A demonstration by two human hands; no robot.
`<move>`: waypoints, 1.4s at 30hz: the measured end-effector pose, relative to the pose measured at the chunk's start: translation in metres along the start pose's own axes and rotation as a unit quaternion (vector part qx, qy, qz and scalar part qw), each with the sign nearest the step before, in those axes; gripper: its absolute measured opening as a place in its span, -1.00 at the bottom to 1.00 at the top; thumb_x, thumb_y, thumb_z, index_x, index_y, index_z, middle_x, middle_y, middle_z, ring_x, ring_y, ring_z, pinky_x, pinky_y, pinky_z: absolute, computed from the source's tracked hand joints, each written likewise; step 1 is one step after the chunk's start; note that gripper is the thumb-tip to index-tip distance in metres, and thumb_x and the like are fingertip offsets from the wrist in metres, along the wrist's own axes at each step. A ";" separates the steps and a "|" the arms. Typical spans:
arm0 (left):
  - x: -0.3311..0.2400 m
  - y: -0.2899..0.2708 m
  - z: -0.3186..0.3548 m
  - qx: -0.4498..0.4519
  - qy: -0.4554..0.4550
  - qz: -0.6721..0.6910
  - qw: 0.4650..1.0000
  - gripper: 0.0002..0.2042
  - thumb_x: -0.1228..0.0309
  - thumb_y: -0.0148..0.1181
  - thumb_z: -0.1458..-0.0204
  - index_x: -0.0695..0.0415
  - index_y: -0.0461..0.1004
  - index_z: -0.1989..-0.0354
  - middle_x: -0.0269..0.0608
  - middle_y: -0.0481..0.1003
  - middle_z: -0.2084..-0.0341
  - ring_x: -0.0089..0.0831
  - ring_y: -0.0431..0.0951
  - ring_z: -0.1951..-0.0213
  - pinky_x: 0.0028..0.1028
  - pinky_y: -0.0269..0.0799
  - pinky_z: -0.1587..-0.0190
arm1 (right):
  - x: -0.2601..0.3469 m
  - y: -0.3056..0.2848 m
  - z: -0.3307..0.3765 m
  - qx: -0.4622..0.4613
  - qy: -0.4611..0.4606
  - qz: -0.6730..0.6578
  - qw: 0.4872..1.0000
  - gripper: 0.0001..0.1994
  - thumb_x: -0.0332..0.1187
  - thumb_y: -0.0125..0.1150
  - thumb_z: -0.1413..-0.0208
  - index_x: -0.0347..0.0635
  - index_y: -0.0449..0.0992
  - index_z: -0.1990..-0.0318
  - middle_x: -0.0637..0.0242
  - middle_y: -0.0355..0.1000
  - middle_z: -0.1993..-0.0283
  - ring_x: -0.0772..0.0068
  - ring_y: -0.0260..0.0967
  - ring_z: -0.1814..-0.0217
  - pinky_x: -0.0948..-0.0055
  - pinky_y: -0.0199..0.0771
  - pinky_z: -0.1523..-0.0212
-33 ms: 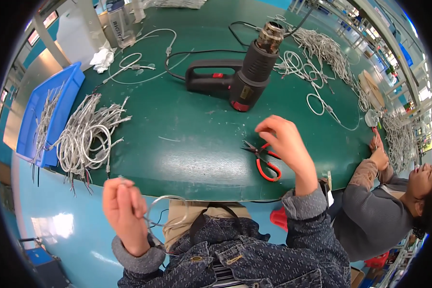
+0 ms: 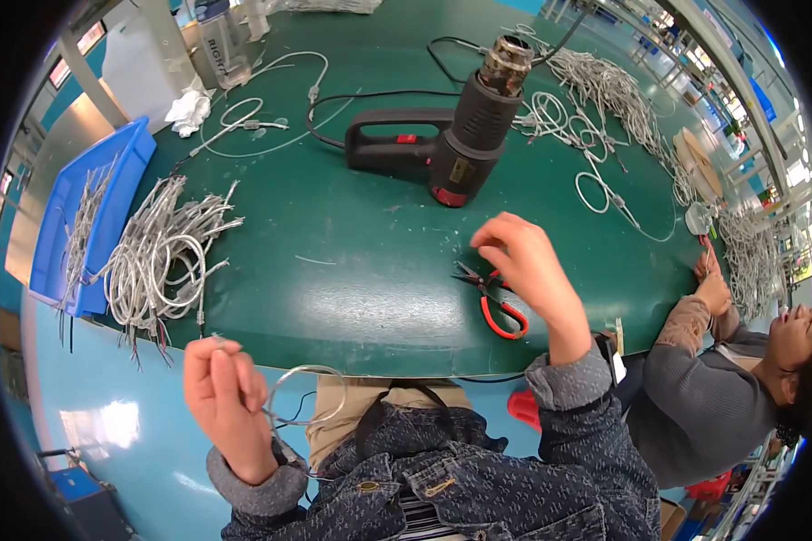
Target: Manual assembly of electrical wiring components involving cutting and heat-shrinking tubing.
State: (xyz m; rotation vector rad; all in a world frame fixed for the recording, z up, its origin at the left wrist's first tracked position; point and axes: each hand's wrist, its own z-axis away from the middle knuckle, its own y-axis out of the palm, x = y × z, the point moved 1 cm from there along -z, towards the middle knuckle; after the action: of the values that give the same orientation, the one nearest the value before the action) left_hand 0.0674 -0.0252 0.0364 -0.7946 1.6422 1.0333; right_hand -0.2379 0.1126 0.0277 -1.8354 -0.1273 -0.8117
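My left hand (image 2: 226,406), at the table's near left edge, is closed with thumb pressed to the fingers on a thin grey-white cable. The cable's loop (image 2: 314,421) hangs beside my wrist, in front of my lap. My right hand (image 2: 530,279) hovers over the green table with loosely bent fingers and a gap at the thumb; nothing shows in it. Partly under it lie small cutters (image 2: 503,317) with red handles, jaws parted. Left of my hands, a bundle of coiled grey cables (image 2: 167,261) lies beside a blue bin (image 2: 122,185) with more cables.
A black heat gun (image 2: 469,135) stands on the table (image 2: 352,279) beyond my hands, its cord running behind. Cable heaps (image 2: 604,86) lie far right, near a spool (image 2: 697,165). A clear bottle (image 2: 223,45) stands far left by crumpled tissue (image 2: 189,112). A co-worker (image 2: 704,397) sits at right.
Both my hands have shifted slightly to the left, the left one with its cable. The cutters stay where they were on the table.
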 end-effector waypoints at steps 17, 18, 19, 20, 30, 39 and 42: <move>0.029 0.010 -0.009 0.147 -0.181 -0.128 0.964 -0.90 0.55 0.01 -0.16 0.31 0.43 0.25 -0.33 0.42 0.63 -0.74 0.29 0.63 -0.69 0.15 0.59 | 0.079 0.129 -0.051 0.034 -0.099 0.057 0.993 -0.83 -0.46 0.22 0.06 -0.23 0.35 0.34 0.18 0.35 0.29 0.08 0.36 0.23 0.20 0.38 0.29; 0.032 0.010 -0.010 0.147 -0.175 -0.117 0.966 -0.90 0.55 0.01 -0.17 0.31 0.43 0.25 -0.33 0.43 0.59 -0.74 0.29 0.62 -0.69 0.15 0.59 | 0.077 0.129 -0.051 0.036 -0.106 0.082 0.990 -0.83 -0.46 0.22 0.06 -0.24 0.34 0.35 0.18 0.36 0.32 0.07 0.37 0.26 0.19 0.38 0.31; 0.035 0.012 -0.011 0.148 -0.170 -0.105 0.969 -0.90 0.54 0.02 -0.17 0.31 0.43 0.25 -0.34 0.44 0.56 -0.74 0.28 0.61 -0.69 0.15 0.58 | 0.077 0.128 -0.049 0.036 -0.100 0.087 0.990 -0.83 -0.46 0.22 0.06 -0.24 0.34 0.35 0.18 0.36 0.32 0.07 0.37 0.26 0.19 0.38 0.31; 0.037 0.015 -0.012 0.158 -0.173 -0.095 0.968 -0.90 0.54 0.02 -0.17 0.31 0.43 0.25 -0.34 0.44 0.56 -0.74 0.28 0.61 -0.69 0.15 0.58 | 0.077 0.124 -0.046 0.046 -0.099 0.054 0.993 -0.83 -0.46 0.22 0.06 -0.24 0.35 0.34 0.18 0.37 0.35 0.05 0.37 0.29 0.20 0.39 0.32; 0.033 0.056 -0.012 0.230 0.028 -0.314 0.921 -0.86 0.62 0.24 0.10 0.24 0.50 0.33 -0.27 0.43 0.45 -0.60 0.24 0.65 -0.59 0.15 0.58 | 0.083 0.069 0.037 0.115 -0.006 -0.237 0.965 -0.86 -0.55 0.17 0.00 -0.33 0.42 0.25 0.18 0.45 0.44 0.29 0.47 0.43 0.44 0.45 0.41; 0.037 0.067 -0.009 0.314 0.009 -0.330 0.890 -0.90 0.60 0.23 0.07 0.26 0.50 0.35 -0.32 0.44 0.60 -0.60 0.28 0.63 -0.57 0.19 0.58 | 0.062 0.043 0.051 0.014 -0.003 -0.153 0.988 -0.77 -0.60 0.19 0.07 -0.30 0.42 0.19 0.18 0.42 0.34 0.21 0.43 0.29 0.37 0.44 0.28; 0.044 0.069 -0.009 0.265 -0.142 -0.184 0.936 -0.92 0.56 0.19 0.01 0.29 0.48 0.35 -0.34 0.45 0.58 -0.71 0.18 0.68 -0.65 0.04 0.64 | 0.037 0.021 0.062 -0.060 0.021 0.135 0.989 -0.61 -0.61 0.22 0.21 -0.25 0.42 0.11 0.14 0.34 0.19 0.04 0.27 0.05 0.23 0.31 0.06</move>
State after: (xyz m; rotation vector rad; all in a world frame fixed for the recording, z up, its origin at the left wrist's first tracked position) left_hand -0.0086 -0.0054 0.0126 -0.5267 1.3597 0.3840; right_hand -0.1711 0.1463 0.0208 -1.8957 0.1984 -0.6773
